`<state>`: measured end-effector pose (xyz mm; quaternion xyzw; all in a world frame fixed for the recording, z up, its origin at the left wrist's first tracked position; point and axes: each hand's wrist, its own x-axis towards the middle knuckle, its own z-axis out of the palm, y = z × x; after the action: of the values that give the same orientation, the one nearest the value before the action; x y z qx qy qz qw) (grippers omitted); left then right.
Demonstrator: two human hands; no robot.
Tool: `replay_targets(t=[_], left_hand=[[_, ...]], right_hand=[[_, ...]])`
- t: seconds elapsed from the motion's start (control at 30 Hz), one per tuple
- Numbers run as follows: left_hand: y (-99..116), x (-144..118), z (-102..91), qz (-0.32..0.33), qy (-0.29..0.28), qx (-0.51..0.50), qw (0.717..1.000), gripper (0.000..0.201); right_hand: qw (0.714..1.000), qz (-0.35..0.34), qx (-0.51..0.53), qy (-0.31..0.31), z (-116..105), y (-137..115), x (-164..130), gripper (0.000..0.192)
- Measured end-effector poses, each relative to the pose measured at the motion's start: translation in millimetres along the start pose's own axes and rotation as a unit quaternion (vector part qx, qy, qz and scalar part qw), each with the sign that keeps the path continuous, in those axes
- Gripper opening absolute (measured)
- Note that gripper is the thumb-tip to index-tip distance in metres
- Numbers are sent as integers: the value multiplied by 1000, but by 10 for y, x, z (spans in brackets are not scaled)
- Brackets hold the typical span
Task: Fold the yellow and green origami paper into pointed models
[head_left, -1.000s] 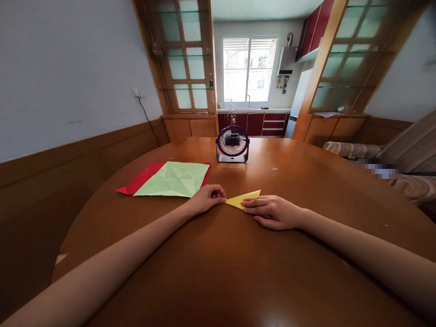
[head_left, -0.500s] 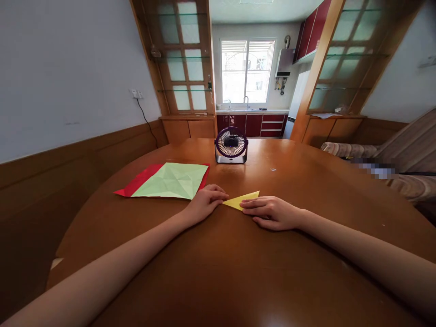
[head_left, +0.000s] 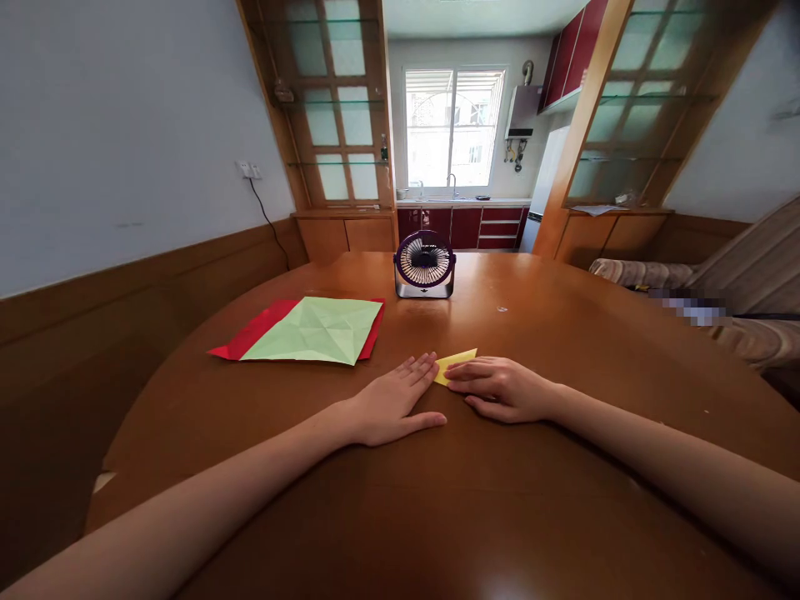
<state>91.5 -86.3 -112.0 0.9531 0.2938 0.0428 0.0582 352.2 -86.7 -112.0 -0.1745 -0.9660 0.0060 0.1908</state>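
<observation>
Has the left hand [head_left: 393, 407] spread flat on the wooden table [head_left: 437, 517], thumb out wide, gripping nothing, with fingertips seemingly over the left tip of the folded yellow paper [head_left: 451, 361], hidden there. Has the right hand [head_left: 503, 389] loosely bent, with fingers laid on the paper's right part, pinning it down without closing round it. Past the left hand, lying on the tabletop: green paper [head_left: 318, 329] over red paper [head_left: 259, 325]. Farther back, standing upright on the table: purple fan [head_left: 426, 260]. Beyond, in the kitchen: window [head_left: 431, 125].
</observation>
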Motion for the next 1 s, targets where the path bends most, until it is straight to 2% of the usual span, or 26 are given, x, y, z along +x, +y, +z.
replay_targets(t=[0.13, 0.47, 0.7, 1.0], left_hand=[[21, 12, -19, -5, 11, -1, 1000, 80], [27, -10, -108, -20, -37, -43, 998, 89], [-7, 2, -85, -7, -21, -42, 999, 86], [-4, -2, -76, -1, -16, -31, 999, 84]], right_hand=[[1000, 13, 8, 9, 23, 15, -24, 35], [1000, 3, 24, -7, -13, 4, -38, 37], [1000, 16, 9, 18, -60, 30, -155, 32], [997, 40, -44, -53, -146, -64, -66, 31]])
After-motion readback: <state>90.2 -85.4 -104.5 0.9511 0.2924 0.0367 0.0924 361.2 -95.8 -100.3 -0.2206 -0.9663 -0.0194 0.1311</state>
